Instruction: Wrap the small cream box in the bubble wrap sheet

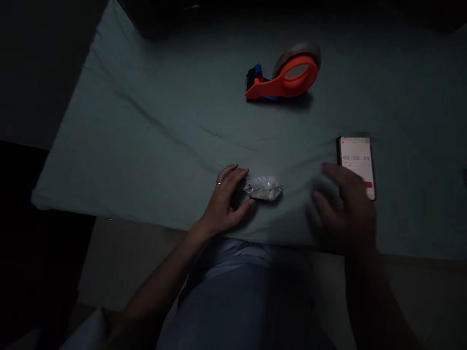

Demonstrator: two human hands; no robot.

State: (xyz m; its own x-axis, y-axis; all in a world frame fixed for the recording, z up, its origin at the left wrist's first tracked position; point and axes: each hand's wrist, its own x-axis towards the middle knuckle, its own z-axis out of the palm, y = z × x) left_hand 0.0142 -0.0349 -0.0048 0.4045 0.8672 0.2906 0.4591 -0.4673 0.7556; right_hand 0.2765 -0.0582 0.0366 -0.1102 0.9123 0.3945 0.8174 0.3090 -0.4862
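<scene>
A small bundle wrapped in clear bubble wrap lies on the cloth-covered table near its front edge. At its left end is my left hand, fingers and thumb apart around that end; whether they touch it I cannot make out. What the wrap encloses is not clear. My right hand, a little blurred, is raised to the right of the bundle with thumb and fingers apart and nothing between them. It partly covers a phone whose lit screen shows a running-time display.
An orange and blue tape dispenser with a roll of tape stands toward the back of the table. The pale green cloth has creases and hangs over the left edge. Dark shapes border the far side. The light is dim.
</scene>
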